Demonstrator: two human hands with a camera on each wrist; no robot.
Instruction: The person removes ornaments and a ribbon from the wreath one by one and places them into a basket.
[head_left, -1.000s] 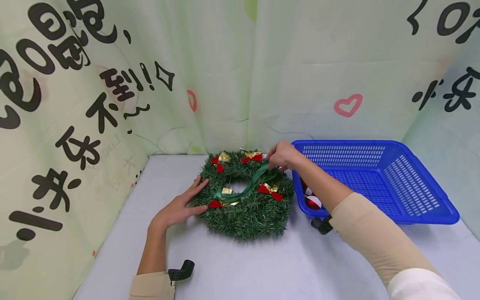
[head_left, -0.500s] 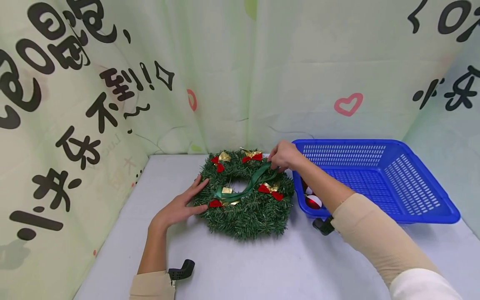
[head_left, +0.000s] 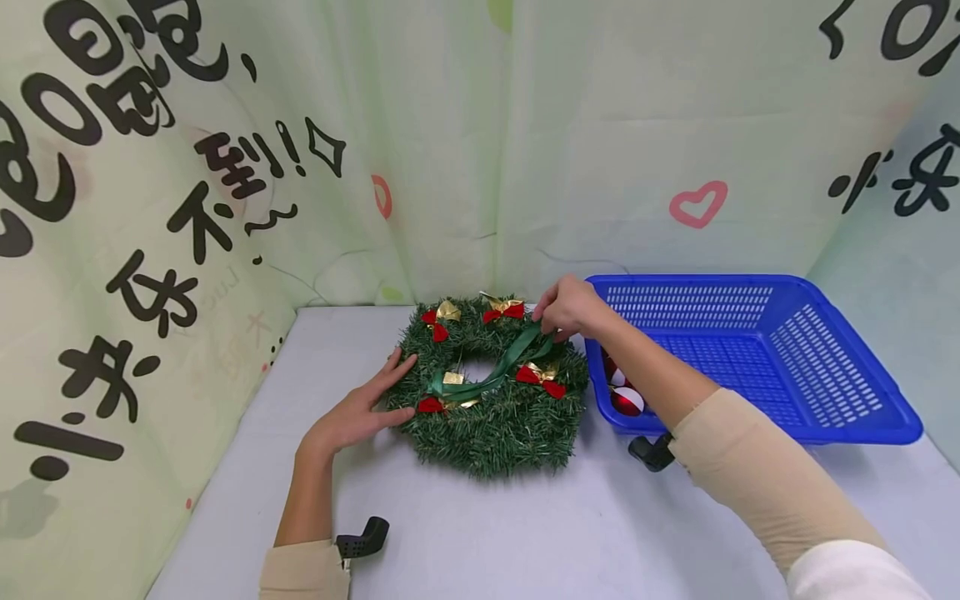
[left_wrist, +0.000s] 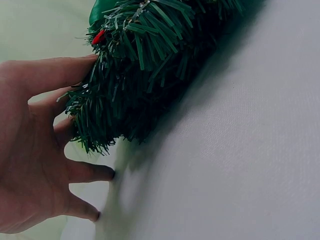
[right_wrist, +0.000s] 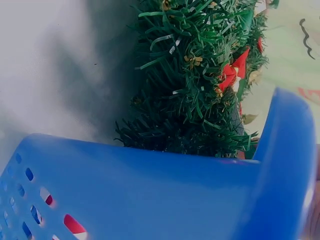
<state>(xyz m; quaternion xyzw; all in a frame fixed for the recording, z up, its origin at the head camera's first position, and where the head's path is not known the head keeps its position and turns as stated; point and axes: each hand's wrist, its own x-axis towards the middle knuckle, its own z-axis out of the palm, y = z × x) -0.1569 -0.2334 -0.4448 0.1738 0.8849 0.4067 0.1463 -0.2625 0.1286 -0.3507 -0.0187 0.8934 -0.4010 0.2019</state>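
A green tinsel wreath (head_left: 487, 433) with red and gold bows (head_left: 542, 379) lies on the white table. Spread and fairly straight, the fingers of my left hand (head_left: 358, 417) rest against its left edge. In the left wrist view, that hand (left_wrist: 30, 140) touches the wreath (left_wrist: 130, 75) from the side, with two fingertips down by the table. At the wreath's upper right, my right hand (head_left: 572, 308) pinches a green ribbon (head_left: 498, 373) that curves across the centre hole. The right wrist view hides most of this hand behind the basket wall.
Close against the wreath's right side stands a blue plastic basket (head_left: 847, 437), under my right forearm. Red and white balls (head_left: 627, 402) lie in its left end. A printed curtain (head_left: 585, 167) hangs behind the table.
Both hands stay nearly where they were on the wreath and ribbon. The ribbon's end by my right fingers shifts slightly. The head view tilts a little.
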